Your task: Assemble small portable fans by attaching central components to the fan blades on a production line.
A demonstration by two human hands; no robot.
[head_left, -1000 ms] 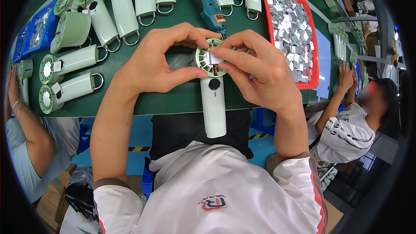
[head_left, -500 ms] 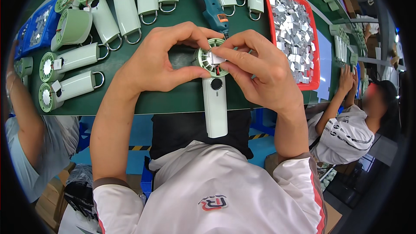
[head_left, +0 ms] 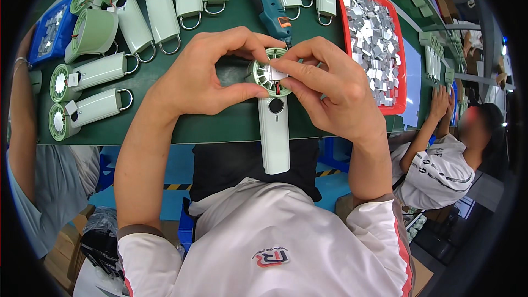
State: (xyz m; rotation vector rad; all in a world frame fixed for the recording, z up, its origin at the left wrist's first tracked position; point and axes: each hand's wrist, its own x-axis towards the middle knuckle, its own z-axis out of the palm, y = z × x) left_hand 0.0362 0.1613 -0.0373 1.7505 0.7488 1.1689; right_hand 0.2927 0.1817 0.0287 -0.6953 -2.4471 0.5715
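Observation:
A pale green handheld fan (head_left: 274,137) lies between my hands, its round slotted head at the far side and its handle pointing toward me past the table edge. My left hand (head_left: 223,71) curves round the head, thumb and fingers gripping its rim. With thumb and forefinger, my right hand (head_left: 327,85) pinches a small white-and-silver piece (head_left: 278,72) against the open face of the head. Red and dark wires show just below that piece. The fingertips partly cover the piece and the head.
Several similar fans (head_left: 99,72) lie on the green table (head_left: 159,99) to the left and far side. A teal electric screwdriver (head_left: 269,8) points toward my hands. At right stands a red tray (head_left: 402,71) of small silver pieces; a blue bin (head_left: 52,36) is far left. Co-workers sit on both sides.
My hands keep nearly the same hold on the fan and the small piece. The co-worker's arm at the left has moved farther up toward the blue bin, which has shifted right.

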